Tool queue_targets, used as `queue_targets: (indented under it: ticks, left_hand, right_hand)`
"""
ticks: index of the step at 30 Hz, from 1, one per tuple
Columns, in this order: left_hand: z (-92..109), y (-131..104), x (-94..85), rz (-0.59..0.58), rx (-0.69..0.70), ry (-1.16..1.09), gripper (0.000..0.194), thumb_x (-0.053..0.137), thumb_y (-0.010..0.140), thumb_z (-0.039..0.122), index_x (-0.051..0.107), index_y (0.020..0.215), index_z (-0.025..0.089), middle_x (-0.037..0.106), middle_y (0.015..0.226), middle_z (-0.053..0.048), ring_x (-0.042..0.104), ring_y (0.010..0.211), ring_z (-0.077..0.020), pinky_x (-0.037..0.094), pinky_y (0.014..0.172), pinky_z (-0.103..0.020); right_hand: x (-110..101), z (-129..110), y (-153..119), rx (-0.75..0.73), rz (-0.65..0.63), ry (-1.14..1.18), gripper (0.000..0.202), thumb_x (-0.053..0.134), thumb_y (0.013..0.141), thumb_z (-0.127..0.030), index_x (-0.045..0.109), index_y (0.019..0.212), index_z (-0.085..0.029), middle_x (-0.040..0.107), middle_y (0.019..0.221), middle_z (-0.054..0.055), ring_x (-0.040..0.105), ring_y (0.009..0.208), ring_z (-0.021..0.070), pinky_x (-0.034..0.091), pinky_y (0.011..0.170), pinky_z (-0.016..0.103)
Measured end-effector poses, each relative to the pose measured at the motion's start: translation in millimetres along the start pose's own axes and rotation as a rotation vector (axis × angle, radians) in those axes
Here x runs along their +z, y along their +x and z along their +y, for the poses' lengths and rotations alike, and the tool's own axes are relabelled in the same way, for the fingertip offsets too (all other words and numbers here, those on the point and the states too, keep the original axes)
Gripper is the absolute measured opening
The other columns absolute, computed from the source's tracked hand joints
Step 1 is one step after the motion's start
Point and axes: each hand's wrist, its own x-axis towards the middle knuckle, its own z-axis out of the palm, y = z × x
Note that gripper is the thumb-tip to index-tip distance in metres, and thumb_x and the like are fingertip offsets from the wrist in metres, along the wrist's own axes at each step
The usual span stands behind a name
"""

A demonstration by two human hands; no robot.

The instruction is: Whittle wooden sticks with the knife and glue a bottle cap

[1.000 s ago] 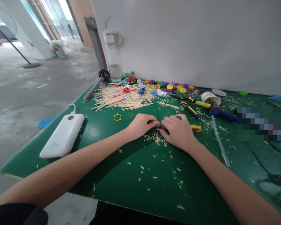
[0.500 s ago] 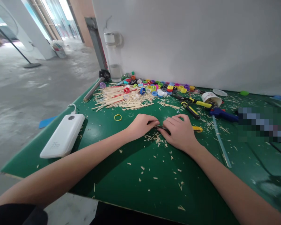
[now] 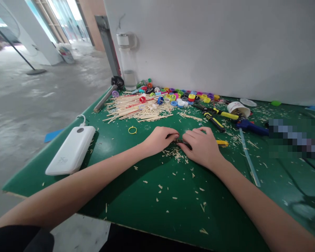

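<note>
My right hand (image 3: 201, 145) is closed around a dark, slim tool with a yellow end, which looks like a utility knife (image 3: 222, 143); most of it is hidden by the hand. Its dark front part points left, toward my left hand (image 3: 161, 140). The left thumb and fingers are pinched together at that front part, and whatever they grip is too small and covered to make out. Right below the fingers, a small heap of pale wood shavings (image 3: 177, 154) lies on the green table (image 3: 147, 224).
Thin wooden sticks (image 3: 128, 106) and colourful bottle caps (image 3: 181, 103) are piled at the back. Yellow-black pliers (image 3: 214, 120), a tipped white cup (image 3: 240, 108), a blue glue gun (image 3: 252, 127) and its clear glue stick (image 3: 248, 155) lie right. A white power bank (image 3: 70, 150) and yellow ring (image 3: 132, 130) lie left.
Both hands keep almost the same pose and place. The whole view has shifted very slightly; nothing has visibly been taken up or let go.
</note>
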Motion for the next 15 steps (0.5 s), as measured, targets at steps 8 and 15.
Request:
queue_targets:
  ticks: [8,15]
  left_hand:
    - [3.0,-0.2,-1.5,-0.01,0.025,0.006,0.027,0.042,0.09,0.021,0.069,0.092,0.019,0.07,0.086,-0.001,0.06,0.076,-0.0131,0.042,0.069,-0.023]
    - [0.5,-0.7,-1.4,-0.037,0.023,0.028,0.029,0.041,0.092,0.021,0.066,0.105,0.018,0.071,0.097,-0.005,0.063,0.087,-0.016,0.047,0.077,-0.026]
  right_hand:
    - [-0.2,3.3,3.1,0.006,-0.059,0.072,0.024,0.043,0.092,-0.036,0.055,0.077,-0.021,0.062,0.074,0.001,0.053,0.073,0.0171,0.027,0.084,0.037]
    - [-0.2,1.6,-2.1,0.015,0.046,0.011,0.028,0.041,0.093,-0.038,0.055,0.077,-0.019,0.061,0.072,0.003,0.05,0.072,0.0179,0.028,0.082,0.036]
